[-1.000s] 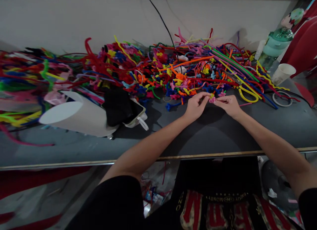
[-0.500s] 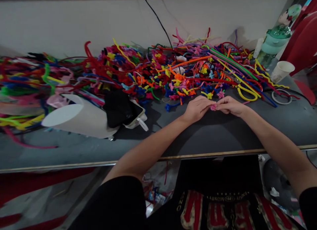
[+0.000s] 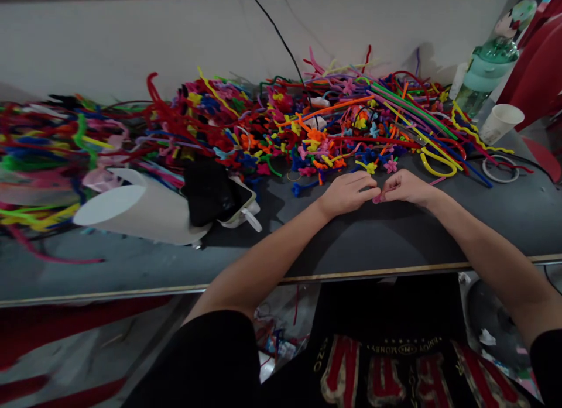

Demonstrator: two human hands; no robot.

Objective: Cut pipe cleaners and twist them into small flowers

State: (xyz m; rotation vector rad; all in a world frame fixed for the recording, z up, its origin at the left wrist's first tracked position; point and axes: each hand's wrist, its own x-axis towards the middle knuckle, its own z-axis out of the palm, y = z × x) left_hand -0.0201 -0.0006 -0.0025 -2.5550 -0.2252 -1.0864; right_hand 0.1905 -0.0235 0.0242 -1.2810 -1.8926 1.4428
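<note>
Shifted nearer the table edge (image 3: pixel 373 273): pink piece (image 3: pixel 376 199), pinched by right hand (image 3: pixel 407 188); left hand (image 3: pixel 346 193) alongside (grip cannot be told).

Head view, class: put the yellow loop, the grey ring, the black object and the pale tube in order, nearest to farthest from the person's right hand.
From the right hand:
1. Yellow loop: just to its right, slightly beyond.
2. Grey ring: farther right on the table.
3. Black object: well to the left.
4. Pale tube: farther left still.
</note>
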